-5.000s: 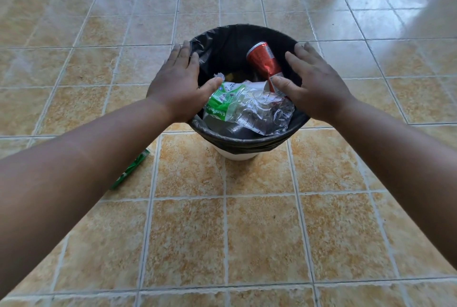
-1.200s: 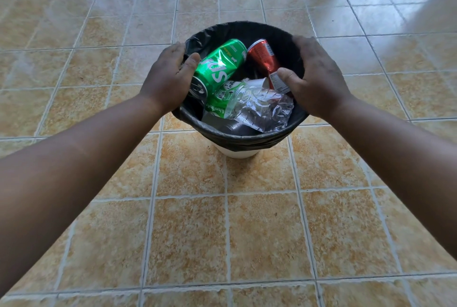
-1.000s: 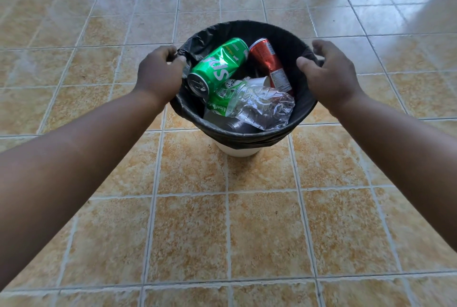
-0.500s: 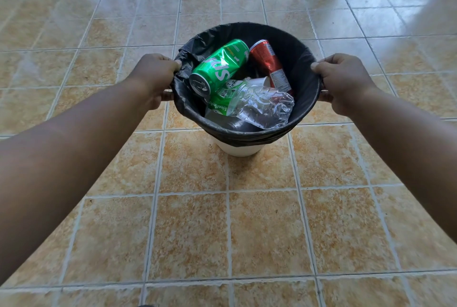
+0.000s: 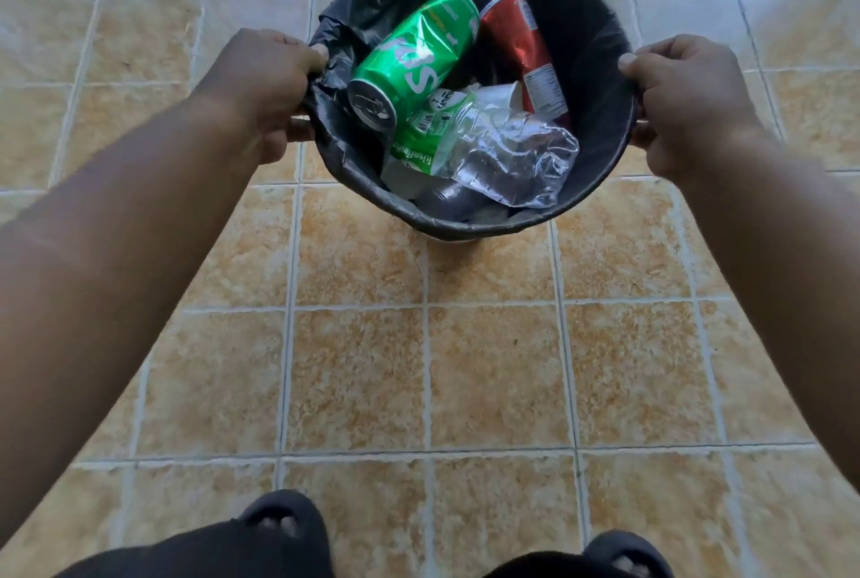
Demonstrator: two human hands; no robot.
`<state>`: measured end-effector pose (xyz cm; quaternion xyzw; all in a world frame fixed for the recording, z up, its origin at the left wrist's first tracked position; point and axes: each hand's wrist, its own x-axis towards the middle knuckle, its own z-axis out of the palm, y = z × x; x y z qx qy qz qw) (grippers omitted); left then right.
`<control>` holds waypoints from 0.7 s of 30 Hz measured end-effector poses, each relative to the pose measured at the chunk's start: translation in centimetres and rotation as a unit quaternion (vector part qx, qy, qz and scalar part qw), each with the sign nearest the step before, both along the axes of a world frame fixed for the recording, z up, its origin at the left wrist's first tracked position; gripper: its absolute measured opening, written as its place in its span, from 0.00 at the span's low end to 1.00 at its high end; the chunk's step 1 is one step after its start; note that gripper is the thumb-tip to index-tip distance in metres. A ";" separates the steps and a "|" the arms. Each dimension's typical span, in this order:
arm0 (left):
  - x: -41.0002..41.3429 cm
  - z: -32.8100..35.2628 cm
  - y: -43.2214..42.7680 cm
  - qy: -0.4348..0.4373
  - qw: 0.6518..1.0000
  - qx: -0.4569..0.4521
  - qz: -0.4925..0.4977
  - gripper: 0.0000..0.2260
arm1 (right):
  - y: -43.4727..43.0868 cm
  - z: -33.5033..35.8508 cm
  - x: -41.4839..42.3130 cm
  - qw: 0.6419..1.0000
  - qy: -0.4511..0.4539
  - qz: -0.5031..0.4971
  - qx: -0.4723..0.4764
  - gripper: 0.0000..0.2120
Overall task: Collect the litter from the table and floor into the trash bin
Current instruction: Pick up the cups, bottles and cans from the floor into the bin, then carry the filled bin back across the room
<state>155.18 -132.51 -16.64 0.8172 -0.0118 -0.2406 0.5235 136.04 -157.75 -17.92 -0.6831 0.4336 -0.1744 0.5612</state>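
Observation:
The trash bin (image 5: 600,9), white with a black liner, sits between both of my hands. My left hand (image 5: 260,79) grips its left rim and my right hand (image 5: 684,98) grips its right rim, fingers curled under the edge. Inside lie a dented green soda can (image 5: 414,56), a red can (image 5: 521,42) leaning on the far wall, and a crushed clear plastic bottle (image 5: 502,154) with a green label on top of other litter.
Tan floor tiles (image 5: 488,372) stretch all around. My two feet in dark slippers, the left one (image 5: 279,517) and the right one (image 5: 623,554), show at the bottom edge with dark trouser legs.
A green can went into the bin. Both hands moved from the litter to the rim and closed on it. The bin now looks closer and my feet have come into view.

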 end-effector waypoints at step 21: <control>-20.5 22.0 16.0 0.269 0.962 0.041 -0.010 0.11 | 12.7 23.3 -18.8 0.966 0.155 0.027 0.205 0.13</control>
